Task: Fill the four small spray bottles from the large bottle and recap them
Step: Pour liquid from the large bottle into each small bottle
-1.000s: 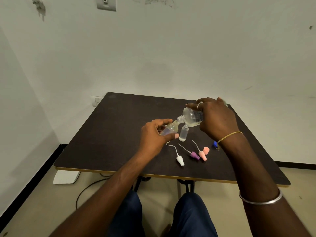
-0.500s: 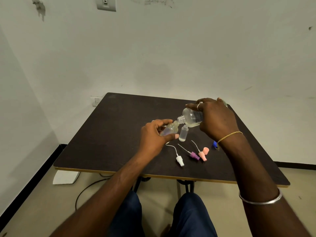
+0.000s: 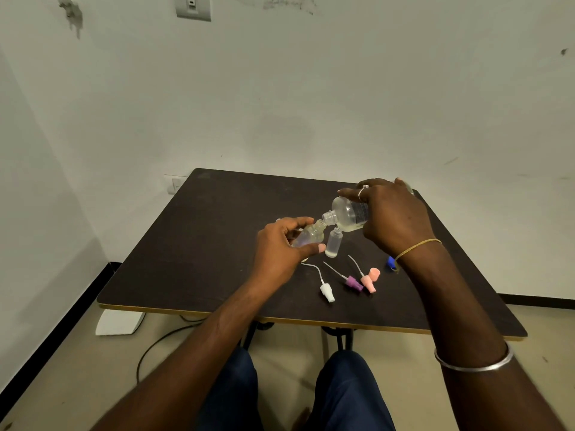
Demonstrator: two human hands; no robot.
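Note:
My right hand grips the large clear bottle, tipped to the left with its open neck against the mouth of a small spray bottle. My left hand holds that small bottle tilted towards the large one. A second small bottle stands uncapped on the dark table just right of my left thumb. Three spray heads with dip tubes lie in front: white, purple and pink. Other small bottles are hidden.
A pink cap lies beside the pink spray head, and a blue cap shows beside my right wrist. The table's front edge runs above my knees. A cable and a white object lie on the floor at the left.

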